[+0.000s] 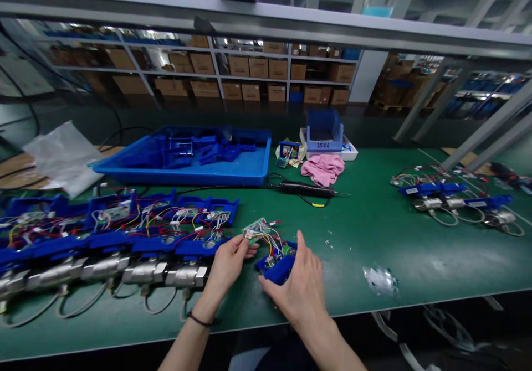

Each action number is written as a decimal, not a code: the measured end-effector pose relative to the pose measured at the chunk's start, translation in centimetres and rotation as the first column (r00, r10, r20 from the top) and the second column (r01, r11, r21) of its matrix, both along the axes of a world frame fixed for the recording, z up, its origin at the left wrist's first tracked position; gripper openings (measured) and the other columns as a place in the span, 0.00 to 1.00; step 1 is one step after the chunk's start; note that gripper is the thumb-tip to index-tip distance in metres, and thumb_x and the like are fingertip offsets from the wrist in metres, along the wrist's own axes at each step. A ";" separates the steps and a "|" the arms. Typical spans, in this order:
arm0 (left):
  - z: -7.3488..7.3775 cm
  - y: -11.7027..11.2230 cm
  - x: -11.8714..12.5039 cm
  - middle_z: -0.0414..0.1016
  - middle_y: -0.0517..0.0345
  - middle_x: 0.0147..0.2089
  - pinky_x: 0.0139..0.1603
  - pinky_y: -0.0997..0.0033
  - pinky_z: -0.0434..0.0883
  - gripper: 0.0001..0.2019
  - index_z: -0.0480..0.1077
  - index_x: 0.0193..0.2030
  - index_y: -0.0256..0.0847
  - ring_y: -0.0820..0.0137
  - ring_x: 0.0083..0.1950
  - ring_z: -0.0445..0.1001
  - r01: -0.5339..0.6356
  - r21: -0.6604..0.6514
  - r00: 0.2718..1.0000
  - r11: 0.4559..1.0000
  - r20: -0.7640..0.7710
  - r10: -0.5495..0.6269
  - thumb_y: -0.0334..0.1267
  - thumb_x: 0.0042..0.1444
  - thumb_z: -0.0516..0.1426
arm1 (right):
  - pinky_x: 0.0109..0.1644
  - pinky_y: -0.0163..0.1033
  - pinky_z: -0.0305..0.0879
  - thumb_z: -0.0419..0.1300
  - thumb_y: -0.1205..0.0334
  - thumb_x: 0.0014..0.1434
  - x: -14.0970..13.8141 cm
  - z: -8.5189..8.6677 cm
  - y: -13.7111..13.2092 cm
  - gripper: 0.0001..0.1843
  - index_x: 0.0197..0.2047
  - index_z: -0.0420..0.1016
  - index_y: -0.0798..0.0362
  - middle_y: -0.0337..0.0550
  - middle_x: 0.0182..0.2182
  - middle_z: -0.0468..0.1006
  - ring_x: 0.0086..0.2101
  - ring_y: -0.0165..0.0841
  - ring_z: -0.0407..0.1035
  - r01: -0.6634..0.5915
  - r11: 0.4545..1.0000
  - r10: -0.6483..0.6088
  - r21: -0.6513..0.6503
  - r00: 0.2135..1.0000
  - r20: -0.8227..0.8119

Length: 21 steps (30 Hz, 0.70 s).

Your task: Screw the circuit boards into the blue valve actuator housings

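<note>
My left hand (228, 258) pinches circuit board (258, 227) at near end — board beyond and left of blue housing (279, 272), wires (273, 240) bridging them. My right hand (305, 282) grips housing — thumb, fingers astride.

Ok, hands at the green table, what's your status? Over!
Left hand pinching circuit board. Right hand holding blue housing; wires between board and housing. Black pen-shaped tool lying beyond, apart from both hands.
</note>
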<state>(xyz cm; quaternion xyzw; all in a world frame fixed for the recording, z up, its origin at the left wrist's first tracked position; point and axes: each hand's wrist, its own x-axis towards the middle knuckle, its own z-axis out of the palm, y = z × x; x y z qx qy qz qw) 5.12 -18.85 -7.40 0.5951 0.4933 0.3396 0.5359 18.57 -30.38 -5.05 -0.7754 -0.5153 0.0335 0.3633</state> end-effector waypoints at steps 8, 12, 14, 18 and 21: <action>1.1 -1.0 0.1 0.81 0.55 0.38 0.43 0.66 0.75 0.16 0.75 0.47 0.39 0.63 0.37 0.79 0.025 0.229 0.998 0.973 -0.060 -0.012 0.44 0.57 0.54 | 0.60 0.51 0.58 0.53 0.53 0.60 5.5 1.7 3.2 0.25 0.56 0.64 0.59 0.56 0.53 0.69 0.55 0.42 0.61 -0.263 0.965 0.264 0.018 0.963 -0.062; 0.7 -1.9 0.1 0.81 0.55 0.40 0.42 0.65 0.75 0.17 0.74 0.49 0.39 0.63 0.37 0.79 -0.053 0.231 0.998 0.972 -0.008 0.057 0.43 0.56 0.55 | 0.52 0.45 0.64 0.56 0.58 0.58 6.5 1.0 6.0 0.11 0.42 0.73 0.54 0.48 0.41 0.76 0.45 0.37 0.69 -0.412 0.911 0.408 -0.017 0.907 -0.105; 0.5 -1.9 0.0 0.81 0.56 0.37 0.42 0.65 0.76 0.18 0.75 0.48 0.39 0.64 0.36 0.79 -0.070 0.147 0.996 0.987 0.057 0.062 0.44 0.54 0.57 | 0.47 0.40 0.66 0.58 0.60 0.57 6.4 0.6 6.8 0.07 0.38 0.75 0.52 0.43 0.37 0.78 0.40 0.34 0.71 -0.483 0.875 0.475 -0.035 0.870 -0.129; 1.0 -1.1 -0.2 0.81 0.51 0.32 0.40 0.63 0.77 0.21 0.75 0.38 0.35 0.62 0.34 0.79 -0.042 -0.127 0.987 0.991 0.148 0.061 0.53 0.49 0.59 | 0.41 0.37 0.66 0.59 0.66 0.57 6.0 0.3 7.3 0.04 0.35 0.76 0.52 0.41 0.33 0.79 0.35 0.32 0.72 -0.570 0.820 0.558 -0.063 0.818 -0.142; 1.9 -0.5 -0.2 0.79 0.47 0.26 0.34 0.61 0.77 0.26 0.73 0.28 0.35 0.60 0.29 0.79 -0.063 -0.272 0.992 0.960 0.089 0.091 0.60 0.50 0.56 | 0.44 0.39 0.64 0.58 0.67 0.58 5.9 0.5 7.1 0.05 0.34 0.76 0.52 0.43 0.33 0.79 0.37 0.34 0.72 -0.600 0.797 0.592 -0.067 0.798 -0.114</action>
